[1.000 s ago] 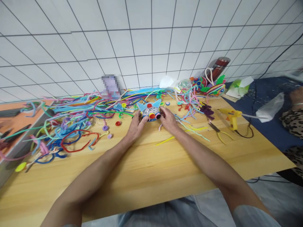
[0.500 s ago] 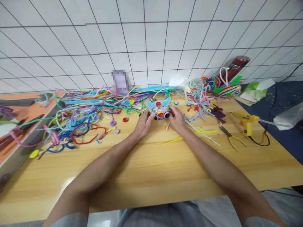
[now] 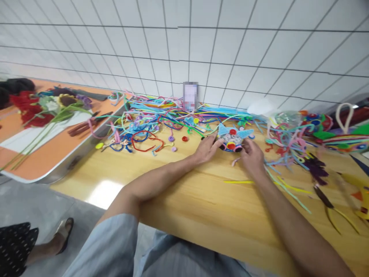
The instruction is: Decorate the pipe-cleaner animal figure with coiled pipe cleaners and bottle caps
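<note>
Between my two hands rests a small craft figure (image 3: 231, 139), low on the wooden table. It has a clear see-through body, two light blue fuzzy ears, and red, yellow and black round parts on its front. My left hand (image 3: 206, 148) is closed on its left side, with the thumb along the front. On the opposite side my right hand (image 3: 253, 154) grips its edge with bent fingers. Both sets of fingertips are partly hidden. A short pink piece of pipe cleaner (image 3: 235, 162) lies just in front of the figure.
Tangled pipe cleaners (image 3: 141, 127) spread along the tiled wall. A phone (image 3: 190, 95) leans there. Pliers (image 3: 331, 207) and a yellow glue gun (image 3: 363, 192) lie right. An orange table (image 3: 95, 105) with crocheted-looking flowers (image 3: 34, 111) stands left; another person's foot (image 3: 62, 236) shows below.
My view has turned left, so the table's things sit further right in it. The orange table, its flowers and another person's foot have come into view. Both hands stay at the figure.
</note>
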Demonstrator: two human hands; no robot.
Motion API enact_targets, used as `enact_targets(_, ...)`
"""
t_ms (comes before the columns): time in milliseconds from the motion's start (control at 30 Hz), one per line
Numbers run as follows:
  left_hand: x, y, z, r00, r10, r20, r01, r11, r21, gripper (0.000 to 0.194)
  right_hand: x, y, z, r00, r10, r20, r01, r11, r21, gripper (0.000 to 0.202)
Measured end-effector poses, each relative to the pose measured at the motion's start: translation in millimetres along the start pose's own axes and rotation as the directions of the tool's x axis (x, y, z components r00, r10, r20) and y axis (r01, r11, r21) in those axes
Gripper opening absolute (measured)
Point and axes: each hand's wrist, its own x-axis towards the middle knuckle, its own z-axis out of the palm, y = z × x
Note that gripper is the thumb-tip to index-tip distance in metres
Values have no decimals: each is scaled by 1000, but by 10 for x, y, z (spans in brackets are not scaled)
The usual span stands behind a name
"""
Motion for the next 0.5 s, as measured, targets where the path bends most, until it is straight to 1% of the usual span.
enact_targets(133, 19, -13, 1, 1000, -11, -1, 11, 1000, -5, 48, -8, 5, -6, 1000, 30, 3, -29, 999, -39, 37)
enact_targets(233, 22, -31, 20, 1000, -13, -1, 13, 1000, -15, 46, -14, 25, 0, 999, 51, 14, -51, 998, -48, 38)
enact_targets(333, 19, -29, 28, 999, -50, -10, 50, 998, -27, 48, 15, 6, -21, 995, 92, 30, -91, 995, -48, 41)
enact_targets(400, 29, 4, -6, 996, -76, -45, 74, 997, -39, 50, 89, -37, -113, 994, 113, 12, -112, 992, -52, 43)
enact_targets(433, 43, 31, -44, 993, -77, -83, 73, 996, -52, 51, 147, -64, -196, 992, 125, -12, -125, 991, -45, 45)
enact_targets(500, 93, 101, -163, 979, -62, -192, 43, 994, -101, 50, 294, -124, -446, 983, 157, -94, -158, 987, -6, 52)
